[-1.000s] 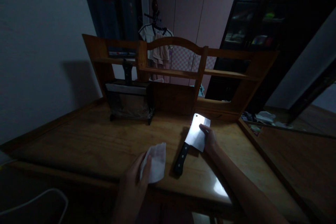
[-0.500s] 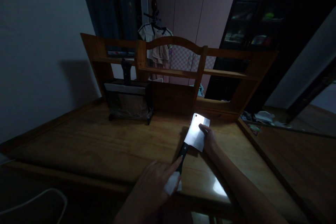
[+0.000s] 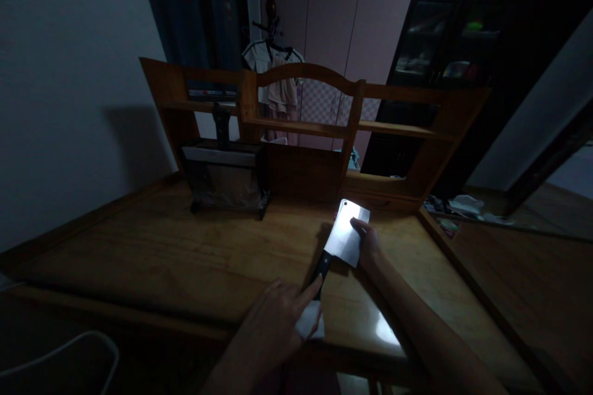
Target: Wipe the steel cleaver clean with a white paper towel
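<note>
A cleaver (image 3: 343, 228) with a broad shiny blade and a black riveted handle is held above the wooden desk, its handle pointing toward me. My right hand (image 3: 369, 248) grips the blade from its right edge, the thumb lying flat on the face. Around the lower end of the handle is my left hand (image 3: 282, 324), which has a white cloth or tissue (image 3: 308, 320) pressed against the handle. The index finger lies along the black grip. Part of the cloth and the handle's end are hidden by the left hand.
At the back left of the desk (image 3: 176, 253) stands a knife block (image 3: 225, 176) with a black-handled knife upright in it. A wooden shelf unit (image 3: 306, 129) runs along the back edge. A white cable (image 3: 99, 336) hangs at lower left.
My left hand has moved right with the white cloth, from beside the cleaver onto its handle, then slightly down it. The right hand and the blade have hardly moved.
</note>
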`<move>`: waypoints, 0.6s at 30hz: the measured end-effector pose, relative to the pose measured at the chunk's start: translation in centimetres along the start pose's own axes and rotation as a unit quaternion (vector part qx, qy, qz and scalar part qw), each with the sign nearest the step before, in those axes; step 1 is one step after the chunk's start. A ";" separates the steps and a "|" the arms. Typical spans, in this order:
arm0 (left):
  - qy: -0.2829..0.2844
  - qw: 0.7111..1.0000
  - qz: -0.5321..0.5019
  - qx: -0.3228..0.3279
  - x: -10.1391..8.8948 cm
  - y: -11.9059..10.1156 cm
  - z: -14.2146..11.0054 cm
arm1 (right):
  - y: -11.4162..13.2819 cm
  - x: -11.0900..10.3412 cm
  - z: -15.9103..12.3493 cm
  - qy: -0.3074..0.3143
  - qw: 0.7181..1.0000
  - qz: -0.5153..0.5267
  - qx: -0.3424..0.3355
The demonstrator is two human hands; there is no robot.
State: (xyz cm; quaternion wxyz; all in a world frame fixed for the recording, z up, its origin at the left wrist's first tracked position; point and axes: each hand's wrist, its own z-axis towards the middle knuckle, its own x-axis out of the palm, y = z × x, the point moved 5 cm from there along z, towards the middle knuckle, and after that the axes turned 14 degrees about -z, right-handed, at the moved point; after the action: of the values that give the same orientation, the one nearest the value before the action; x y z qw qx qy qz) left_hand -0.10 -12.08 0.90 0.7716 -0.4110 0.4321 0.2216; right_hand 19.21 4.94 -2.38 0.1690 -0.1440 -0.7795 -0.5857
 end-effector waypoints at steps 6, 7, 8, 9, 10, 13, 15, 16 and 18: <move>-0.005 1.000 0.006 -0.002 0.1 0.2 -0.1 | -0.1 0.0 0.0 0.006 1.000 -0.003 0.006; -0.005 1.000 0.007 -0.004 0.1 0.1 0.0 | 0.0 0.0 0.0 0.006 1.000 -0.003 0.005; -0.005 1.000 0.009 -0.004 0.1 0.1 0.0 | 0.0 0.0 -0.1 0.003 1.000 -0.002 0.004; -0.007 1.000 0.011 -0.006 0.0 0.0 0.1 | 0.0 0.0 -0.1 -0.001 1.000 0.001 0.003; -0.008 1.000 0.014 -0.007 0.0 -0.1 0.1 | 0.0 0.0 -0.1 -0.004 1.000 0.003 0.004; -0.011 1.000 0.022 -0.017 -0.2 -0.2 0.1 | 0.0 0.0 -0.2 0.001 1.000 0.005 0.007; -0.009 1.000 0.020 -0.022 -0.3 -0.3 0.1 | 0.0 0.1 -0.2 0.008 1.000 -0.001 0.006; -0.007 1.000 0.019 -0.024 -0.3 -0.3 0.0 | 0.0 0.1 -0.3 0.010 1.000 -0.004 0.006; -0.005 1.000 0.017 -0.025 -0.2 -0.2 -0.1 | 0.1 0.2 -0.3 0.012 1.000 -0.003 0.003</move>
State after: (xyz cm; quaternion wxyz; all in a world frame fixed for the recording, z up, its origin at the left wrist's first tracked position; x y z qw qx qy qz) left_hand -0.09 -12.25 1.14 0.7593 -0.4218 0.4292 0.2477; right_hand 19.11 4.68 -2.20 0.1768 -0.1345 -0.7798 -0.5853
